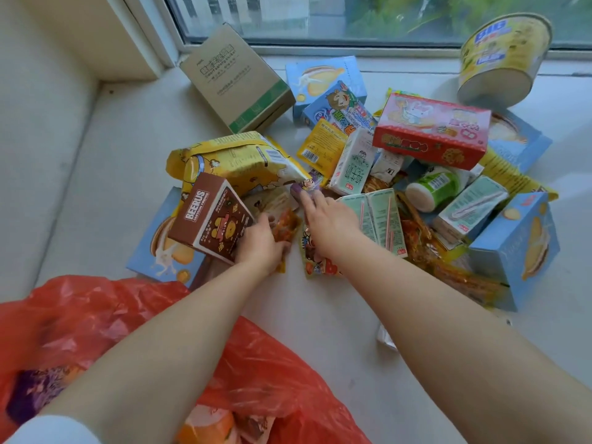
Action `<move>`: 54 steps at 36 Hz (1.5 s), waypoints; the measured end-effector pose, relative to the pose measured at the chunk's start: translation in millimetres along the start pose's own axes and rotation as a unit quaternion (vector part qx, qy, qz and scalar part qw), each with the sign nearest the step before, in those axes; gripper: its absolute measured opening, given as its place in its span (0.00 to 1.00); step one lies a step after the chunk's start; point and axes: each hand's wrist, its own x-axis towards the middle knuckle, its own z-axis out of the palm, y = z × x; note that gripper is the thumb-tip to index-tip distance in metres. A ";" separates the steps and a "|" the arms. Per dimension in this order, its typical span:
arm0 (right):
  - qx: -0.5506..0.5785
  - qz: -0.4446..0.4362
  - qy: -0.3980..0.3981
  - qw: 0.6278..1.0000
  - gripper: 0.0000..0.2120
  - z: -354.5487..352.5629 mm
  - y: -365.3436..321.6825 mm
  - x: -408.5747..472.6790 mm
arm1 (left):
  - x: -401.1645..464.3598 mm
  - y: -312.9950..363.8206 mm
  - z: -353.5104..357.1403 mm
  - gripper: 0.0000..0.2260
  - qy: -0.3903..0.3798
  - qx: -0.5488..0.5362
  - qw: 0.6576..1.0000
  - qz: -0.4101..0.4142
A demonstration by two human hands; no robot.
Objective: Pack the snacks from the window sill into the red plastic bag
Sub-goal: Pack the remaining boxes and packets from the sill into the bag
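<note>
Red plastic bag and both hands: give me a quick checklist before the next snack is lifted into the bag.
1. Left hand has a snack: ok, fingers closed on the small orange foil snack packet.
2. Right hand has a snack: not ok, it lies open over the pile, gripping nothing.
3. Translucent red plastic bag within reach: ok, it lies right under the forearms.
4. Bag mouth open: cannot tell, the plastic is crumpled.
5. Brown BEERUS cardboard box clear of the lift: not ok, it leans against the left hand.
6. Snacks left on the pale window sill: ok, many remain.
</note>
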 end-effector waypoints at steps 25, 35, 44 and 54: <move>-0.031 -0.032 -0.009 0.999 0.18 33.9 -13.5 -30.4 | 62.3 24.1 -19.4 0.44 -0.034 0.101 0.994 0.000; 0.056 -0.110 -0.042 0.991 0.25 49.9 -15.1 -59.5 | 33.8 10.8 -12.5 0.39 -0.028 0.241 0.966 0.085; 0.157 0.034 -0.034 0.986 0.54 63.2 -20.3 -77.8 | 19.5 -2.0 -11.0 0.48 -0.062 0.214 0.969 0.110; 0.065 0.012 -0.021 0.998 0.28 79.2 -34.7 -96.7 | -8.7 -3.6 -4.1 0.32 -0.030 0.269 0.959 0.077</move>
